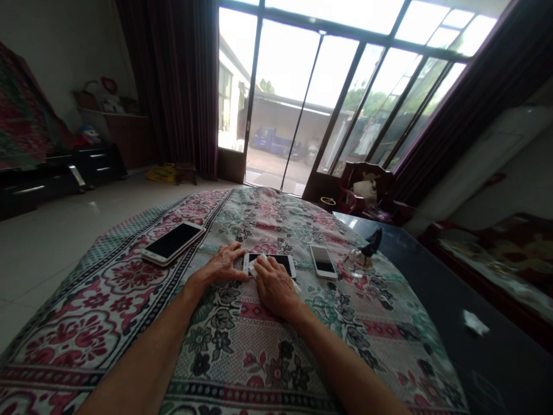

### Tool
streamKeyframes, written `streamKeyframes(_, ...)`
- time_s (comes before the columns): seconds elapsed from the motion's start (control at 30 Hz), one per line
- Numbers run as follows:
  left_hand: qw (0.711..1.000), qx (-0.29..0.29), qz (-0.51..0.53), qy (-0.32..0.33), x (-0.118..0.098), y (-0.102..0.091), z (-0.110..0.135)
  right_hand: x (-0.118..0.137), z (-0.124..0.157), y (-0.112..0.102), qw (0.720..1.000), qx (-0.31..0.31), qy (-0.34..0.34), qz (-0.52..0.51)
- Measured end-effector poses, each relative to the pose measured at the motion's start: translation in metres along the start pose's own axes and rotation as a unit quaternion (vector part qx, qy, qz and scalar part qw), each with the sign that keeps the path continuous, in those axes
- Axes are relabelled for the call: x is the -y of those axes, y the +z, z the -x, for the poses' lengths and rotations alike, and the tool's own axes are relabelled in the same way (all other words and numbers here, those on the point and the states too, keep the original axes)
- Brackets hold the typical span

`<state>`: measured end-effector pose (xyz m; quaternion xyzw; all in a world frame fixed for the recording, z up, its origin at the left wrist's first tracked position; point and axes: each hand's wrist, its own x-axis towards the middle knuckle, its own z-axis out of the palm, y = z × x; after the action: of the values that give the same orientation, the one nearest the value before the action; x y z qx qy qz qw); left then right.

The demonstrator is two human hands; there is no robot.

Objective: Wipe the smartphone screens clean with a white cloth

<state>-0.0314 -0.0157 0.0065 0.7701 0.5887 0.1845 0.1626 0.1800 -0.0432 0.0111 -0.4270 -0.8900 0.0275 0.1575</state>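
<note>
- White smartphone [273, 260] lies screen up on a red-and-green floral quilt [129, 276], between both hands. It is probably light, stiff and fragile, and its glass looks slippery, so its long edges seem the safest place to take hold.
- Left hand [220, 265]: the fingers [235, 255] reach toward the phone's left end, curled slightly and seemingly touching its edge. I cannot tell whether they grip it.
- Right hand [274, 288]: the fingers [264, 268] lie over the phone's near edge, beside a scrap of white film or paper [253, 272]. I cannot tell whether they hold the scrap.
- Nearby on the quilt are a larger white-framed phone [173, 243], well left, and a smaller white phone [323, 262], just right.
</note>
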Motion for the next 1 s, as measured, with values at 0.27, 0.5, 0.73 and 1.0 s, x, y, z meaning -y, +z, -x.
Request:
streamKeyframes(0.27, 0.999, 0.037, 0.012, -0.011, 0.002, -0.003, -0.001, -0.006, -0.05, 0.015, 1.0, -0.001, 0.017, -0.011)
streamKeyframes(0.5, 1.0, 0.021, -0.005, -0.012, 0.007, 0.004, -0.005, 0.002, -0.037, 0.015, 1.0, -0.002, 0.021, -0.016)
streamKeyframes(0.73, 1.0, 0.012, -0.018, -0.004, 0.007, 0.002, -0.004, 0.008, -0.002, -0.001, 0.999, 0.033, 0.005, -0.037)
streamKeyframes(1.0, 1.0, -0.004, -0.011, 0.009, 0.007, 0.004, -0.004, 0.0, 0.019, 0.003, 0.998, -0.033, -0.01, -0.06)
